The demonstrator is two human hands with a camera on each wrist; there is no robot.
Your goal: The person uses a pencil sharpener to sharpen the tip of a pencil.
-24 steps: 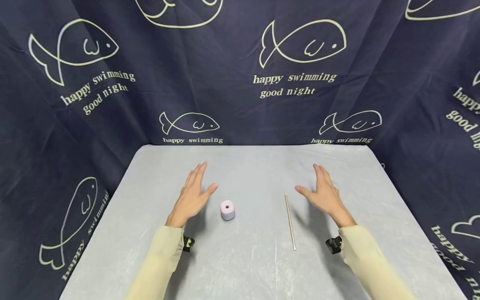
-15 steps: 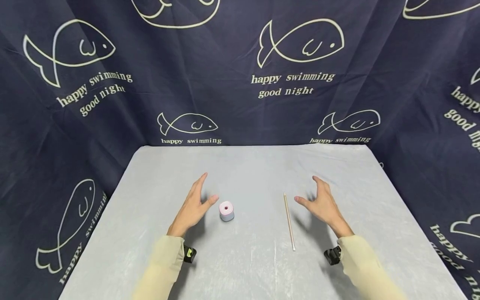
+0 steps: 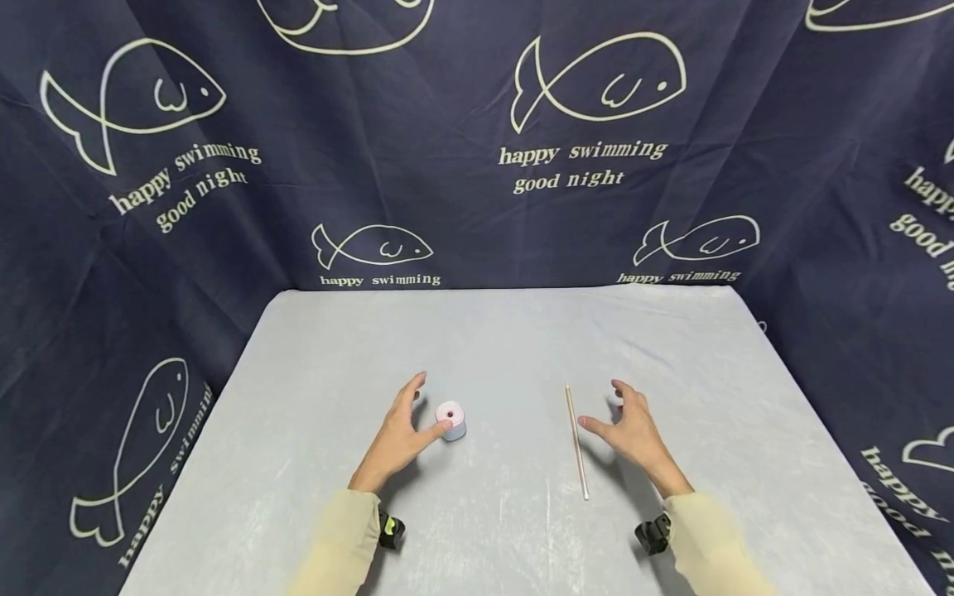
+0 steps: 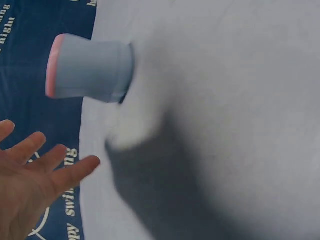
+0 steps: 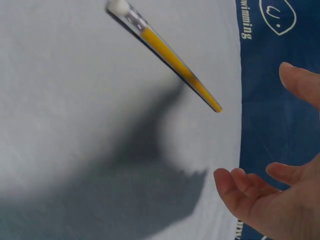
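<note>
A small blue-grey pencil sharpener (image 3: 451, 408) with a pink top and a dark hole in it stands upright on the table. My left hand (image 3: 398, 434) is just left of it, fingers loosely bent, its thumb overlapping the sharpener's near side in the head view. In the left wrist view a gap shows between the sharpener (image 4: 90, 67) and the fingers. To the right lies a yellow pencil (image 5: 167, 52) with a white eraser at its near end. Beside the pencil hovers my right hand (image 3: 629, 426), holding nothing, its thumb tip close to the shaft.
A pale grey cloth covers the table (image 3: 514, 331). Dark blue curtains (image 3: 477, 149) printed with white fish and lettering enclose its back and sides. A black wrist camera (image 3: 391, 530) sits below the left cuff, and another camera (image 3: 652, 534) below the right.
Both hands have come down and nearer to the body, their fingers bending more. The left has moved right to the sharpener and the right a little left to the pencil; both objects stay put.
</note>
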